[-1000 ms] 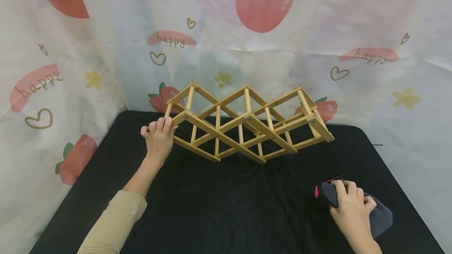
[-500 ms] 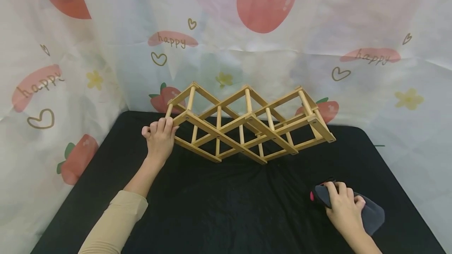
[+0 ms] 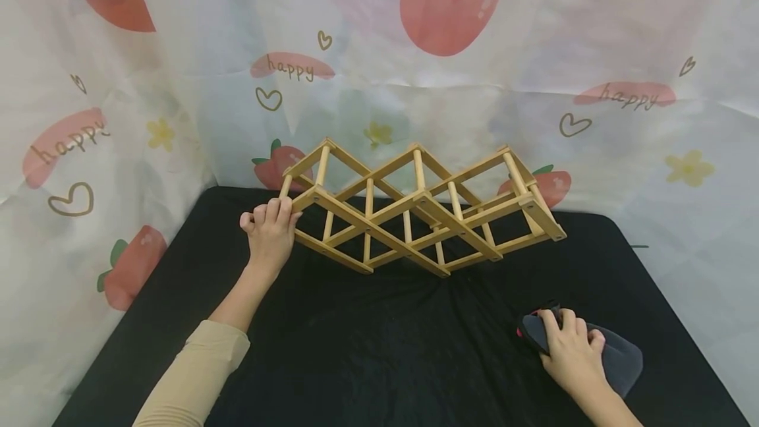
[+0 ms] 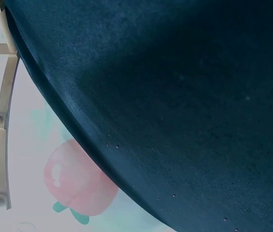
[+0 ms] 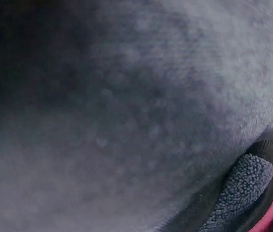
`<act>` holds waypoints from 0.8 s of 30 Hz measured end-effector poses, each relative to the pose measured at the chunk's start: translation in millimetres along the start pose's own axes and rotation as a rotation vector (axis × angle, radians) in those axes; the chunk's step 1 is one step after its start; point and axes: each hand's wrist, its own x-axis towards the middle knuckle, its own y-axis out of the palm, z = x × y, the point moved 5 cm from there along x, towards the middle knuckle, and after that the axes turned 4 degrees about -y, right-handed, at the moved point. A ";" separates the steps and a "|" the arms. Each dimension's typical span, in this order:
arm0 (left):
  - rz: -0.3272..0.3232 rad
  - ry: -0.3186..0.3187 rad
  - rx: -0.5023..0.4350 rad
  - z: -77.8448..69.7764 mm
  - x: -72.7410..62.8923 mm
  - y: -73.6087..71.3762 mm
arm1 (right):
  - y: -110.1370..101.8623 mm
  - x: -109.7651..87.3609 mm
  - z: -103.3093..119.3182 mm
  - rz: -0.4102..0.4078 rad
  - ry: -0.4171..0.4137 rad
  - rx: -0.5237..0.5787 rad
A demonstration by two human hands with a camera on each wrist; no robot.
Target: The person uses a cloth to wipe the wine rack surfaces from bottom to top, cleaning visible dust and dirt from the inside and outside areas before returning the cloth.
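A folding wooden lattice rack, its slats crossed and joined by dowels, stands stretched out at the back of the black-covered table. My left hand grips its left end, with the fingers over the front corner. Part of the rack shows at the left edge of the left wrist view. On the right, my right hand holds a dark grey soft item with a rounded end and a little pink. Up close in the right wrist view, that grey item has a fleecy patch, black trim and pink edging; its kind is unclear.
Black cloth covers the table. Behind and to the left hangs a pale curtain printed with fruit, hearts and flowers, close behind the rack. The table's right edge runs just beyond the grey item.
My right hand has moved slightly left with the grey item, turning it a little. The left hand keeps its grip and the rack stays in place.
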 end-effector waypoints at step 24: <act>0.204 -0.023 -0.038 -1.3 7.3 -5.7 | -15.9 5.2 2.3 0.301 0.029 0.051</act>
